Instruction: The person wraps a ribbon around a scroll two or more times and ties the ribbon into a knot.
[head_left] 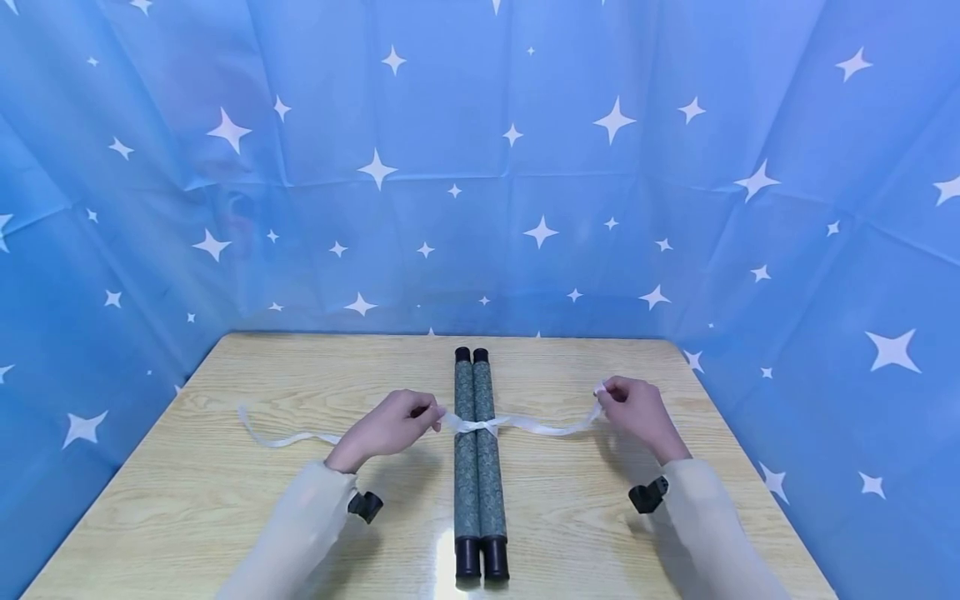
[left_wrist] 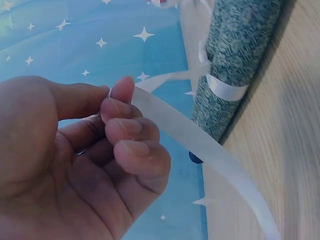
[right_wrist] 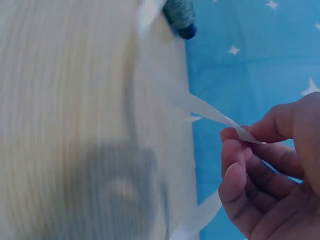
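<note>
A scroll (head_left: pixel 467 483), rolled into two side-by-side green patterned rolls with dark end knobs, lies lengthwise on the table. White ribbon (head_left: pixel 547 430) wraps its middle and crosses over itself on top. Just left of the scroll, my left hand (head_left: pixel 393 423) pinches one ribbon length between thumb and forefinger; its loose tail (head_left: pixel 288 439) trails out to the left. Farther off on the right, my right hand (head_left: pixel 637 408) pinches the other length, raised above the table. In the right wrist view, a ribbon piece (right_wrist: pixel 200 217) also hangs below the fingers.
The light wood table (head_left: pixel 187 500) reaches back to a blue curtain (head_left: pixel 480 208) with white stars, which also encloses both sides. A small black camera sits on each wrist, the left one (head_left: pixel 365 506) and the right one (head_left: pixel 648 495).
</note>
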